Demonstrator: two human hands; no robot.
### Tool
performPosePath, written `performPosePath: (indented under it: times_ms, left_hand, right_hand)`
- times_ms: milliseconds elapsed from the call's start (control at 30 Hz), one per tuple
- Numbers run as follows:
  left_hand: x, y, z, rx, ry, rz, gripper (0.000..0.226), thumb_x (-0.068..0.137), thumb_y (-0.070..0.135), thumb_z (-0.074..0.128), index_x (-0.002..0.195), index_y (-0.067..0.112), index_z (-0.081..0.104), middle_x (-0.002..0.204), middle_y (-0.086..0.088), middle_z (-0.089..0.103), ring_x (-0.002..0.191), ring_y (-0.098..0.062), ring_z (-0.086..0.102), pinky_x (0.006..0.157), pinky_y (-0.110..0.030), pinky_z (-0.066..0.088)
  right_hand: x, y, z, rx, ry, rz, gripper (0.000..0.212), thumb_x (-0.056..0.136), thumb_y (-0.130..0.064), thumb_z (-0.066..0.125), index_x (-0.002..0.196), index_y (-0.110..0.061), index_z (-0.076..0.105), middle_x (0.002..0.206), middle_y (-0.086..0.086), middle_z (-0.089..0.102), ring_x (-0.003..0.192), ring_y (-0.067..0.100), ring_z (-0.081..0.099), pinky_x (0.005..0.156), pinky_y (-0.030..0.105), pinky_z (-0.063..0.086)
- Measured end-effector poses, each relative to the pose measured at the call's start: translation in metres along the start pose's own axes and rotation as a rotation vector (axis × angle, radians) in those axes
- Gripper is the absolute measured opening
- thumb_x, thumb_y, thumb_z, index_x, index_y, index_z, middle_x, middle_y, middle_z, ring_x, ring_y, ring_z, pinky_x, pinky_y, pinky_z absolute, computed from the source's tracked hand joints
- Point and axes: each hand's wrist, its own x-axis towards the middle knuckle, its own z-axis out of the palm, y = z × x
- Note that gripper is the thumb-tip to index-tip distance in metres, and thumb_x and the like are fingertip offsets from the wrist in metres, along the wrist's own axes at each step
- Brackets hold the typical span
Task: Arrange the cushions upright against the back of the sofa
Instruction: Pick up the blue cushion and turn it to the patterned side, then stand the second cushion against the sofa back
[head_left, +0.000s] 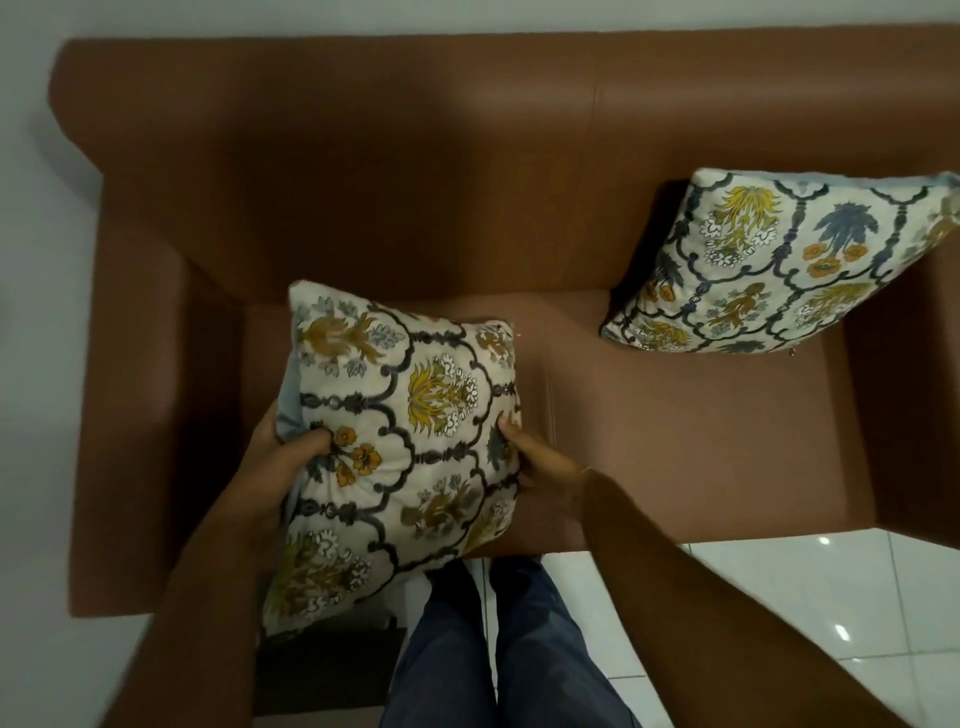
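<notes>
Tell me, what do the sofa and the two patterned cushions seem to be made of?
The brown sofa looks like leather or a leather imitation: smooth, faintly glossy, with stitched seams. The cushion held in both hands and the cushion leaning at the back look like matte woven fabric, probably cotton, printed with flowers; it dimples softly under the fingers.

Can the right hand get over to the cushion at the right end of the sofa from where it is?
Probably yes, once free: the seat between the right hand and the leaning cushion is bare, but that hand now grips the held cushion with the left hand.
</notes>
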Motion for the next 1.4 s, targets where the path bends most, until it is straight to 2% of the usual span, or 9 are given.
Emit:
performPosePath:
  times_ms: [167,267,367,500,700,900,1133,1267,1400]
  left_hand:
    - [0.010,0.015,0.009,-0.022,-0.015,-0.031,0.058,0.069,0.051,0.085,0.126,0.058,0.072,0.125,0.015,0.081,0.113,-0.021,0.079,0.084,-0.037,0.067]
    - [0.011,0.018,0.010,0.081,-0.113,-0.086,0.095,0.064,0.076,0.092,0.149,0.051,0.058,0.147,0.015,0.069,0.134,-0.019,0.067,0.114,-0.049,0.052]
    - [0.008,0.023,0.009,0.210,-0.061,-0.081,0.126,0.046,0.091,0.088,0.156,0.042,0.051,0.144,0.010,0.064,0.135,-0.021,0.061,0.117,-0.047,0.048]
    - [0.000,0.023,0.012,0.162,0.013,-0.005,0.087,0.057,0.065,0.100,0.135,0.036,0.072,0.120,0.013,0.083,0.113,-0.012,0.078,0.102,-0.042,0.061]
    - [0.004,0.055,0.032,0.187,0.060,0.245,0.043,0.079,0.039,0.096,0.119,0.035,0.081,0.112,0.015,0.084,0.104,-0.003,0.080,0.091,-0.036,0.065]
    - [0.034,0.138,0.055,0.530,-0.065,0.561,0.060,0.078,0.053,0.094,0.133,0.041,0.075,0.116,0.026,0.079,0.109,0.004,0.073,0.093,-0.025,0.057]
    - [0.096,0.192,0.087,0.919,-0.052,0.978,0.066,0.087,0.053,0.079,0.148,0.033,0.065,0.137,0.009,0.071,0.129,-0.016,0.065,0.113,-0.048,0.050]
    - [0.131,0.180,0.098,1.211,-0.075,0.869,0.070,0.097,0.050,0.075,0.160,0.051,0.045,0.173,-0.001,0.042,0.163,-0.031,0.032,0.129,-0.069,0.018]
    - [0.144,0.156,0.106,1.330,-0.047,0.795,0.082,0.098,0.063,0.066,0.169,0.052,0.025,0.185,-0.007,0.005,0.169,-0.041,-0.002,0.133,-0.064,-0.003]
  right_hand:
    - [-0.012,0.005,-0.022,-0.053,0.018,0.040,0.075,0.073,-0.057,0.087,0.138,-0.029,0.061,0.126,-0.003,0.076,0.119,0.021,0.069,0.084,0.034,0.058]
    - [-0.012,0.005,-0.021,-0.061,0.025,0.074,0.058,0.072,-0.058,0.090,0.120,-0.032,0.071,0.110,-0.006,0.082,0.111,0.020,0.074,0.079,0.033,0.058]
    - [-0.013,0.005,-0.016,-0.023,0.028,0.027,0.049,0.076,-0.052,0.087,0.117,-0.028,0.074,0.118,-0.001,0.081,0.107,0.019,0.075,0.082,0.032,0.057]
    - [-0.014,0.002,-0.013,0.069,0.055,-0.087,0.065,0.079,-0.031,0.089,0.134,-0.004,0.069,0.131,0.019,0.073,0.120,0.035,0.071,0.096,0.039,0.059]
    - [-0.006,-0.016,-0.007,0.039,0.116,-0.140,0.059,0.085,-0.027,0.087,0.139,-0.019,0.064,0.130,0.009,0.074,0.123,0.032,0.068,0.103,0.049,0.057]
    - [0.026,-0.044,0.024,0.275,0.030,-0.097,0.054,0.089,-0.022,0.081,0.136,-0.029,0.056,0.135,0.015,0.066,0.118,0.039,0.070,0.103,0.057,0.056]
    - [0.087,-0.088,0.068,0.566,-0.066,-0.123,0.054,0.092,-0.011,0.070,0.143,-0.015,0.053,0.142,0.014,0.062,0.130,0.036,0.064,0.110,0.049,0.053]
    - [0.117,-0.100,0.080,0.354,-0.018,-0.044,0.058,0.097,-0.026,0.071,0.149,-0.016,0.048,0.147,0.010,0.058,0.127,0.039,0.065,0.110,0.047,0.053]
    - [0.132,-0.100,0.090,0.343,0.072,-0.047,0.057,0.096,-0.028,0.070,0.149,-0.020,0.049,0.146,0.006,0.058,0.124,0.038,0.065,0.104,0.049,0.056]
